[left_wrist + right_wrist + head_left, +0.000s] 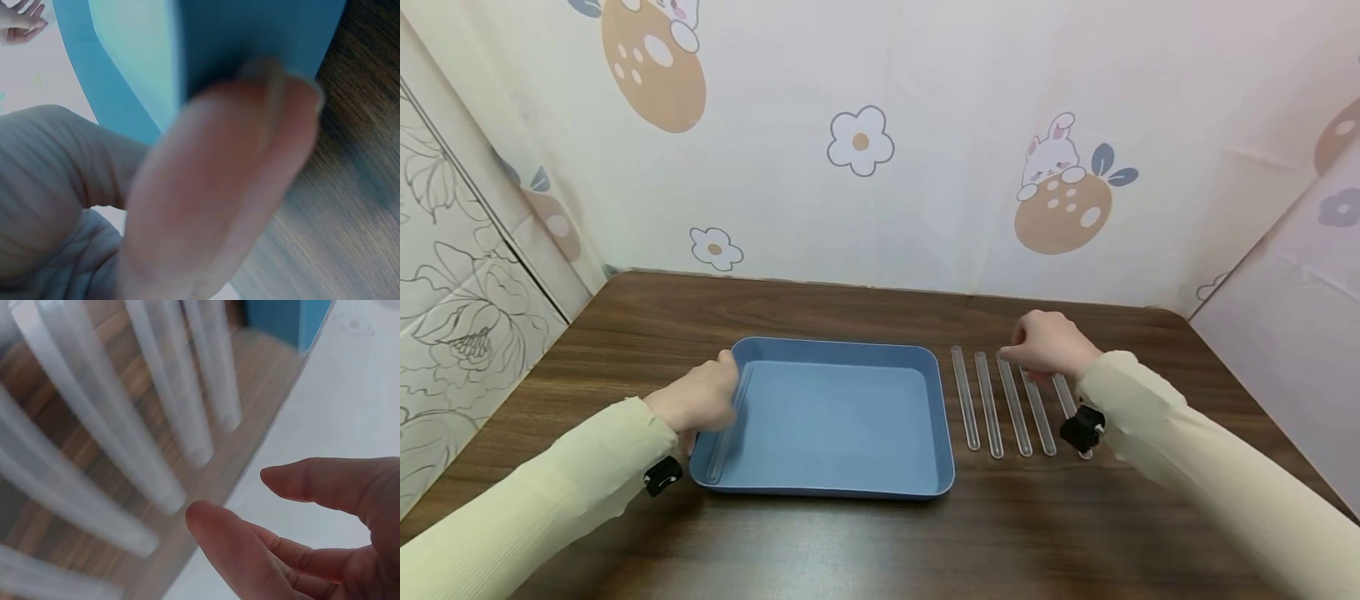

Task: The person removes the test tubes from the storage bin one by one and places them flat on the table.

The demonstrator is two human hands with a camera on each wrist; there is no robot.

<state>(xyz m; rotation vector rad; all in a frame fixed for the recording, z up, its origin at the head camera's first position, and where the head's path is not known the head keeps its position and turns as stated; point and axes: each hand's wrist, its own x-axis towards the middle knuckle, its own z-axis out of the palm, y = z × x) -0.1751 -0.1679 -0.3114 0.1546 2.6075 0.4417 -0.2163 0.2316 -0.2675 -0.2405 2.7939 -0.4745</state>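
My left hand (pixel 706 396) grips the left wall of a shallow blue tray (pixel 835 425). In the left wrist view a bent finger (pixel 212 181) presses the outside of that wall, and the thumb lies toward the inner side. One clear test tube (pixel 730 425) lies along the tray's left side, partly covered by this hand. On the table to the right, several more test tubes (pixel 989 408) lie in a row. My right hand (pixel 1048 342) hovers at their far ends. Its thumb and index finger (pixel 225 540) stand apart near the tube tips in the right wrist view, holding nothing.
The dark wooden table (pixel 865 546) carries everything. Behind it hangs a pale curtain (pixel 955 225) with rabbit and flower prints, along the table's far edge. A flower-patterned panel (pixel 463 317) stands at the left.
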